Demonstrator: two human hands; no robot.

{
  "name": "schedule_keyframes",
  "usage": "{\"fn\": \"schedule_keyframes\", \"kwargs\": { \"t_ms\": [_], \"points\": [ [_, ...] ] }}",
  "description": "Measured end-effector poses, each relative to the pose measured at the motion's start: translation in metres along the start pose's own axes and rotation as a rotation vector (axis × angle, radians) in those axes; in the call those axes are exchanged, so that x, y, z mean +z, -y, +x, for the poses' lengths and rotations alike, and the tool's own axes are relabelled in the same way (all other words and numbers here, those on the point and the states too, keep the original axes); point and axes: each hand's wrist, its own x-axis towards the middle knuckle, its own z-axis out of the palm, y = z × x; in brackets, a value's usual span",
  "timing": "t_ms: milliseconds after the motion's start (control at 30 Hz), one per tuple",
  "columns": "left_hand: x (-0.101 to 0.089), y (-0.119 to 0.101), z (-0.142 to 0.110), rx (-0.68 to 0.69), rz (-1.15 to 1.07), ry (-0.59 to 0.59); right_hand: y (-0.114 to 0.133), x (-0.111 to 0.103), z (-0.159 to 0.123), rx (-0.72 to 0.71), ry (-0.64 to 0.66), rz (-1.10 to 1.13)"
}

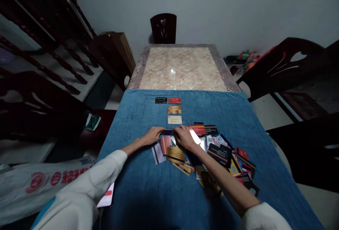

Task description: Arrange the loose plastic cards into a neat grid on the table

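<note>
Head view: blue cloth [137, 191], heaped cards [219, 154], two hands on one dark card [167, 132].
The cloth filled the lower centre; the heap spread right of centre, below a column topped by a red card [174, 100], with a black card [161, 100] beside it. At mid-frame, the left hand [151, 135] pinched the dark card's left end; the right hand [184, 138] had its fingers bent close together over the other end, though whether they pinched could not be told. Holding both short ends lightly and lowering the card flat seemed wise, since soft cloth could catch an edge and the right wrist lay near loose cards.
</note>
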Motion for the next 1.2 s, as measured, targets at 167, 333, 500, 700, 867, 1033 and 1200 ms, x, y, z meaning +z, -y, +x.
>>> {"fn": "schedule_keyframes", "kwargs": {
  "t_ms": [167, 333, 500, 700, 867, 1033, 1200],
  "points": [
    [0.000, -0.001, 0.000, -0.009, 0.044, 0.004, 0.000, 0.001, 0.000, -0.004, -0.030, 0.016],
    [0.002, -0.001, -0.003, 0.014, 0.076, -0.021, 0.001, -0.003, 0.003, -0.004, -0.165, 0.125],
    [0.003, -0.002, -0.007, 0.040, 0.105, -0.015, 0.006, -0.015, 0.010, -0.051, -0.273, 0.246],
    [-0.002, -0.004, -0.008, 0.023, 0.012, -0.134, 0.013, -0.028, 0.018, -0.141, -0.206, 0.109],
    [-0.008, -0.019, -0.008, -0.011, -0.148, -0.337, 0.019, -0.028, 0.024, -0.227, -0.110, -0.057],
    [-0.003, -0.027, -0.007, 0.030, -0.172, -0.364, 0.028, -0.022, 0.027, -0.234, -0.116, -0.096],
    [0.002, -0.020, -0.012, 0.009, -0.101, -0.355, 0.036, -0.010, 0.025, -0.187, -0.130, -0.033]
  ]
}}
